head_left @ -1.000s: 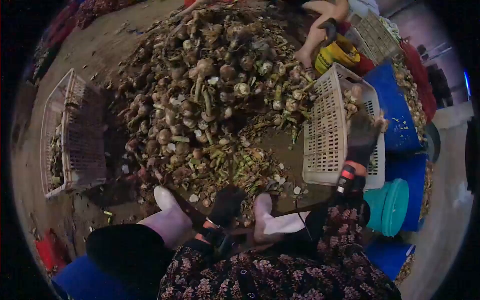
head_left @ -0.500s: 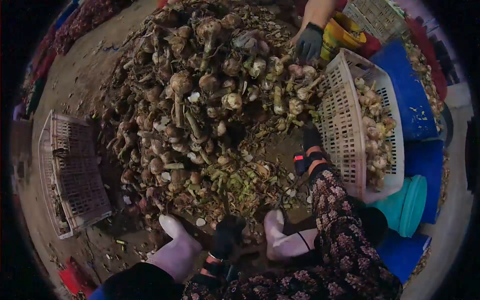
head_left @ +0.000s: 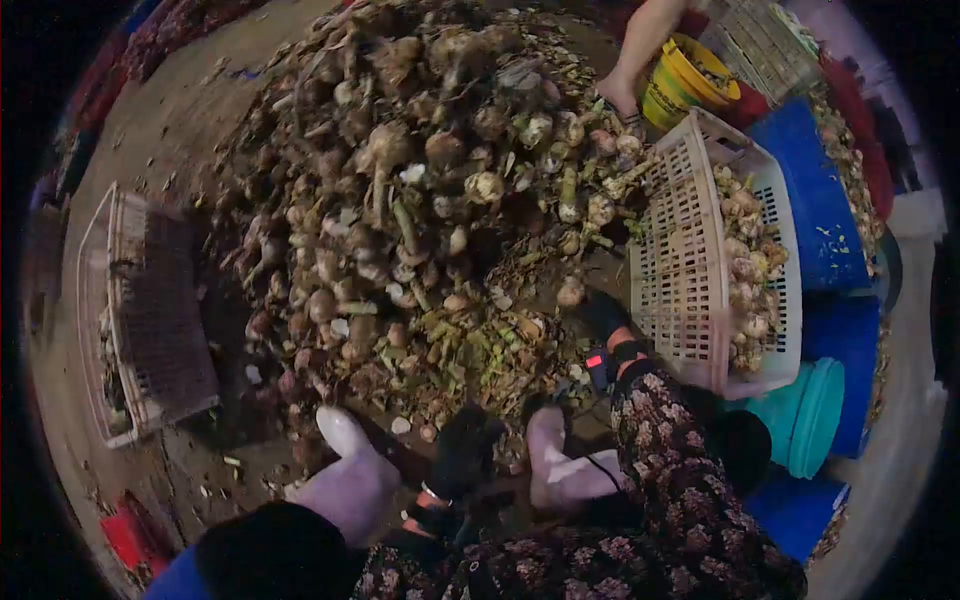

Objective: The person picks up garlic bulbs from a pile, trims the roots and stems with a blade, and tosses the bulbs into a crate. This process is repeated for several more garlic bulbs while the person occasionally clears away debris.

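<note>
A big heap of garlic bulbs with stems (head_left: 420,190) fills the ground in front of me. My right hand (head_left: 604,314), in a black glove with a red-marked wrist strap, is at the heap's near right edge, closed around a garlic bulb (head_left: 571,292). My left hand (head_left: 463,452), also in a black glove, rests low between my two white boots (head_left: 350,480), next to cut stems and scraps (head_left: 470,350). What the left hand holds is too dark to tell.
A white slatted basket (head_left: 690,200) partly filled with trimmed bulbs stands to the right. Beyond it are blue tubs (head_left: 815,200) and a teal bucket (head_left: 815,415). Another white basket (head_left: 150,310) is on the left. Another person's arm (head_left: 640,50) reaches in beside a yellow bucket (head_left: 695,80).
My right hand came from the right basket to the heap, then drew back a little with a bulb. The other person's gloved hand left the heap. My left hand stayed put.
</note>
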`<act>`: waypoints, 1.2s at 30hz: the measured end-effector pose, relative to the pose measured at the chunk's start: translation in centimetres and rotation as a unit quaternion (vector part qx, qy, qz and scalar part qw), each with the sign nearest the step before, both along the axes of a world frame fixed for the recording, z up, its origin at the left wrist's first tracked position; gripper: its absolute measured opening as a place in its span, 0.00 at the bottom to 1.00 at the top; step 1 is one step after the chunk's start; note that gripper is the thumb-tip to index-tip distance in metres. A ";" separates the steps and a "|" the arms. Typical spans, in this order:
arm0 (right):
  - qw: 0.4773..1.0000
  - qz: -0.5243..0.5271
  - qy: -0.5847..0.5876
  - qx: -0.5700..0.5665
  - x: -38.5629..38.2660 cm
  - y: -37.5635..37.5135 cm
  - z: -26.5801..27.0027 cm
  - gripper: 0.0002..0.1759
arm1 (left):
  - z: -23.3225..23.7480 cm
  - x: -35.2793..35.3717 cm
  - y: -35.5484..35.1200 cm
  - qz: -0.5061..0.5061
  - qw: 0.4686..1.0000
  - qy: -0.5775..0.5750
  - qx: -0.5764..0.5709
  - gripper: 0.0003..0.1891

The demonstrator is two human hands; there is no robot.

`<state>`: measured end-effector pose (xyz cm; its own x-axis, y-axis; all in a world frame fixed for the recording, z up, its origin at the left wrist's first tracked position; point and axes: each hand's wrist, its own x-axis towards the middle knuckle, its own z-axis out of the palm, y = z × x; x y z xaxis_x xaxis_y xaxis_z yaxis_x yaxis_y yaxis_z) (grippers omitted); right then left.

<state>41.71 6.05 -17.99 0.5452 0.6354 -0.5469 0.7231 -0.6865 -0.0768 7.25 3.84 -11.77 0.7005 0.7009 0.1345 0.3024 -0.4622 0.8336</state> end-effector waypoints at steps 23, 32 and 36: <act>0.800 0.171 0.514 0.259 -15.7 -5.4 18.2 0.26 | 12.9 -4.3 0.1 0.066 0.984 0.106 0.129 0.10; 0.801 0.217 0.494 0.262 -15.6 -5.9 19.0 0.30 | 13.0 -3.7 -0.7 0.038 0.988 0.094 0.114 0.10; 0.797 0.232 0.487 0.272 -15.5 -6.4 19.6 0.32 | 12.2 -3.0 -0.8 0.021 0.990 0.110 0.092 0.12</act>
